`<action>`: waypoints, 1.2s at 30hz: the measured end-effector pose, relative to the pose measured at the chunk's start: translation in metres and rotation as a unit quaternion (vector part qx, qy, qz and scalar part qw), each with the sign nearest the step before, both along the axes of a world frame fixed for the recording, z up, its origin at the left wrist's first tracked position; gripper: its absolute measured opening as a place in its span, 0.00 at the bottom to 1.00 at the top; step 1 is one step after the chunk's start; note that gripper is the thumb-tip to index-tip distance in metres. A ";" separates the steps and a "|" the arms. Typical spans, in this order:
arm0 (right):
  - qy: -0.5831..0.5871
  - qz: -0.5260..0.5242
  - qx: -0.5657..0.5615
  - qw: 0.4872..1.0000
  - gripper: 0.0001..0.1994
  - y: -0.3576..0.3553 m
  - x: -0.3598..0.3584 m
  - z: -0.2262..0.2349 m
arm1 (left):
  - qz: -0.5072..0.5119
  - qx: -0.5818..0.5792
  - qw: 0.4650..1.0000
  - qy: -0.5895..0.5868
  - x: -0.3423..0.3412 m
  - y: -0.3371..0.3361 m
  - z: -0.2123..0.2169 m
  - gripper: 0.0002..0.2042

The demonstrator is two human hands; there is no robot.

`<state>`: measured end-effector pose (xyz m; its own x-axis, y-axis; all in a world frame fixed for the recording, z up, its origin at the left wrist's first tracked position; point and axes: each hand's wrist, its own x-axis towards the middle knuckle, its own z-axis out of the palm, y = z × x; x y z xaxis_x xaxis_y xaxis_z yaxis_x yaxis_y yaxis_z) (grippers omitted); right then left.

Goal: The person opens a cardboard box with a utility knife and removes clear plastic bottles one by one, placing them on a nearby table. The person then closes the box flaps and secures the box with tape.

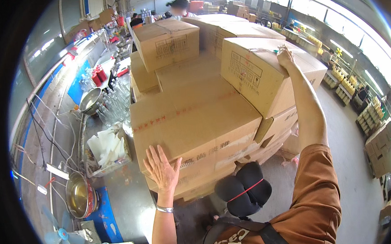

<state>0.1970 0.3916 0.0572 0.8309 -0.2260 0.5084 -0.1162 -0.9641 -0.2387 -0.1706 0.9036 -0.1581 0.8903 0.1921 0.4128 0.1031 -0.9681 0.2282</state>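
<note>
Large cardboard boxes are stacked right in front of me. My left hand (pixel 161 168) lies flat, fingers spread, against the front upper edge of the nearest wide carton (pixel 195 117). Farther right, a taller carton (pixel 254 71) stands on the stack. On its top, near the taped seam, my right hand (pixel 285 57) rests with its fingers curled together. Something small and teal shows at those fingertips, too small to make out. Another carton (pixel 166 44) sits on the stack at the far left, and one more long carton (pixel 248 30) lies behind the tall one.
Left of the stack, a bench holds glass bottles (pixel 116 99), metal bowls (pixel 81 194) and a plastic bin of white pieces (pixel 107 147). A blue fan (pixel 61 234) stands lower left. Black rounded padding with a red band (pixel 244 189) is below the boxes. A person (pixel 178 9) stands beyond the stack.
</note>
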 end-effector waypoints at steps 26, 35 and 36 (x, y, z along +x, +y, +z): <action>0.357 0.490 0.648 0.461 0.16 0.325 -0.131 -0.085 | -0.021 -0.091 0.995 0.041 0.016 0.001 0.038 0.39; 0.545 0.541 0.440 0.466 0.17 0.432 -0.095 -0.125 | 0.105 -0.298 0.948 -0.022 0.048 0.088 0.030 0.20; 0.533 0.562 0.410 0.482 0.16 0.442 -0.094 -0.131 | 0.112 -0.332 0.937 -0.010 0.051 0.090 0.030 0.20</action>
<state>0.1032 0.8335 -0.0737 0.3524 0.9095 -0.2205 -0.1090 -0.1941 -0.9749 -0.1194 0.9933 -0.1284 0.7904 0.5934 0.1523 0.2761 -0.5669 0.7761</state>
